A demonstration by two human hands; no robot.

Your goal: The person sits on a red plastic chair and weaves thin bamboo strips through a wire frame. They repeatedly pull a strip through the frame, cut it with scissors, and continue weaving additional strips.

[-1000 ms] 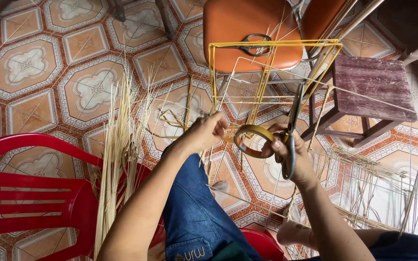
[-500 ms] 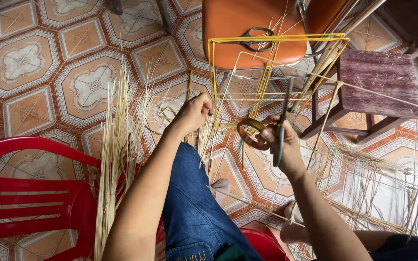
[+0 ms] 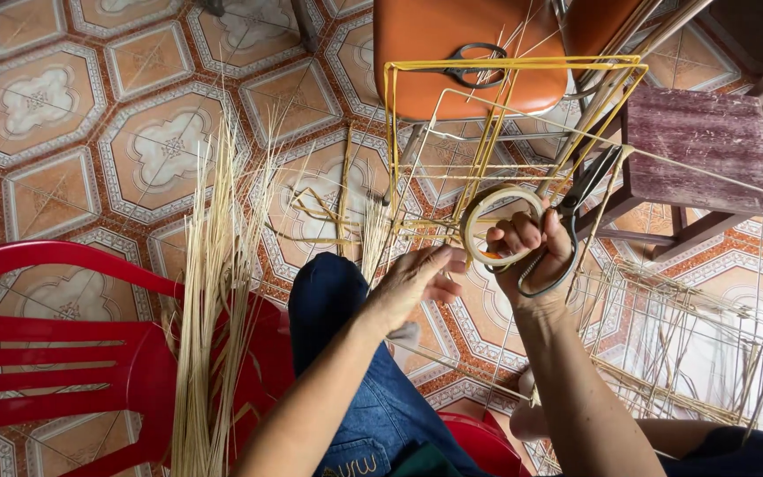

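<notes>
My right hand (image 3: 532, 252) grips a roll of tape (image 3: 498, 223) and a pair of dark scissors (image 3: 576, 208) together, the blades pointing up and right. My left hand (image 3: 417, 278) sits just left of it, fingers pinching thin straw strands near the tape. Both hands work at the lower edge of a yellow wire frame (image 3: 505, 124) that stands on the tiled floor in front of my knee in blue jeans (image 3: 346, 353).
A bundle of pale straw (image 3: 214, 291) leans on a red plastic chair (image 3: 55, 353) at the left. An orange seat (image 3: 461, 53) with a second pair of scissors is behind the frame. A purple wooden stool (image 3: 699, 150) and another wire frame (image 3: 691, 353) lie at the right.
Both hands have dropped lower and closer together in view. The left hand has come off the straw strands higher up and now meets the right hand by the tape.
</notes>
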